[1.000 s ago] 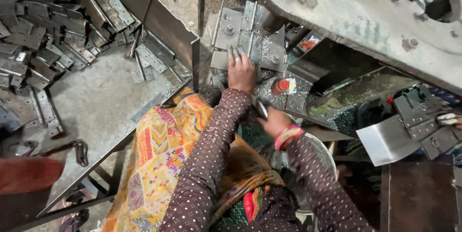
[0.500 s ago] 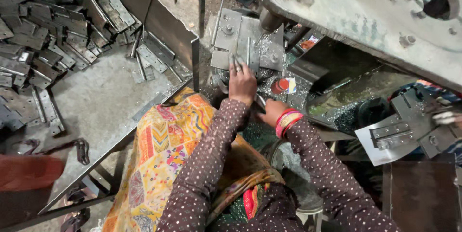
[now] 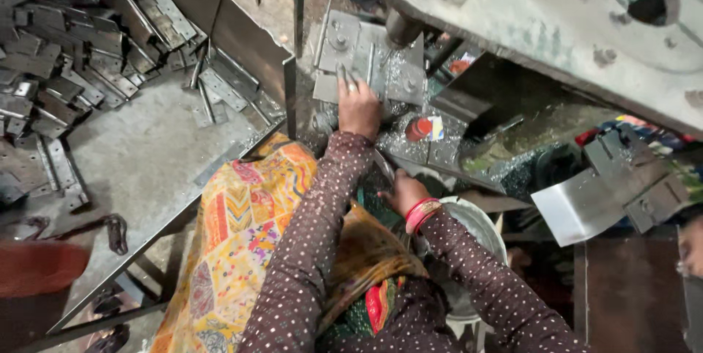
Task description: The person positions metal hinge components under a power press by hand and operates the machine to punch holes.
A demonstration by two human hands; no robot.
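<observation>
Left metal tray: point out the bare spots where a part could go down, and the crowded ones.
The tray floor is bare between the heaped hinge plates at the far-left and the near rim. The far corner is packed with strips. The press bed under the left hand is crowded with plates and shavings.

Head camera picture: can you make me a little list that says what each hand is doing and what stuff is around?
Left hand: fingers pressed on a flat grey metal plate lying under the machine
Right hand: lower down, near the white bucket; what it holds cannot be told
Machine: big grey metal body above the plate
Shavings: shiny metal bits around the plate
Left side: pile of metal hinge pieces on a tray
Lap: yellow patterned cloth
</observation>
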